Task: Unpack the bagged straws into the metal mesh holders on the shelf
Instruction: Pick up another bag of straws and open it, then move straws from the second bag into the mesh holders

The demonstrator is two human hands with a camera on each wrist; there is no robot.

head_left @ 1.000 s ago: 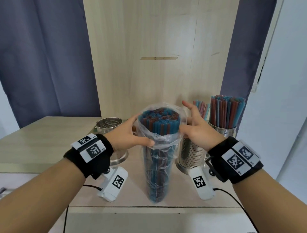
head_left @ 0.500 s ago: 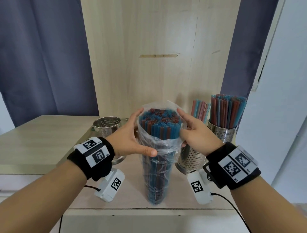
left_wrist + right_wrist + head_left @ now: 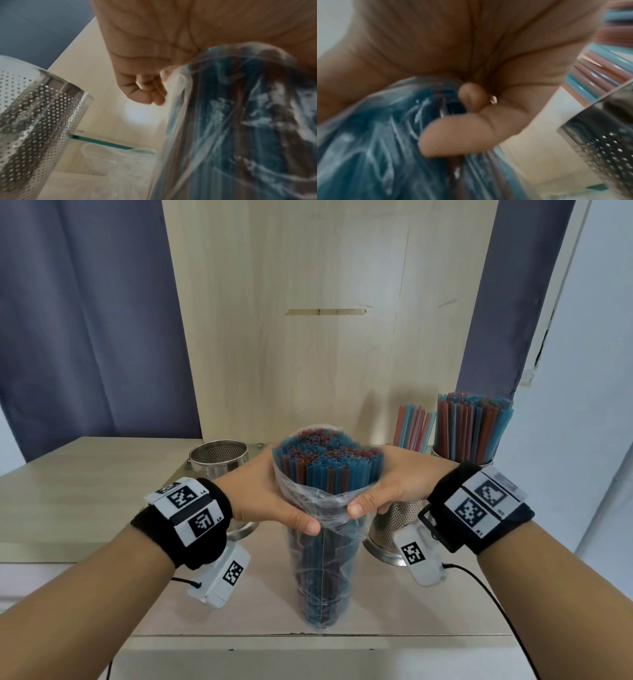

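At the front edge of the wooden shelf (image 3: 102, 494), both hands clasp an upright clear plastic bag (image 3: 322, 559) packed with blue and red straws (image 3: 325, 463). The left hand (image 3: 263, 491) wraps the bag's left side with its thumb across the front, and the right hand (image 3: 394, 484) wraps the right side, thumb pressing the crumpled plastic just below the straw tips. The bag's mouth is rolled down so the straw ends stand bare above it, while its bottom rests on the shelf.

Behind the left hand stands a perforated metal holder (image 3: 219, 457) with no straws showing in it. Behind the right hand another perforated holder (image 3: 394, 529) carries a few pale straws (image 3: 412, 426), and a third holder (image 3: 486, 462) at the far right is full of red and blue straws (image 3: 474, 429).

Both wrists wear black bands (image 3: 209, 542) with white square-code tags; their small printed characters are too small to read. A crumpled empty bag (image 3: 120, 162) lies on the shelf in the left wrist view.
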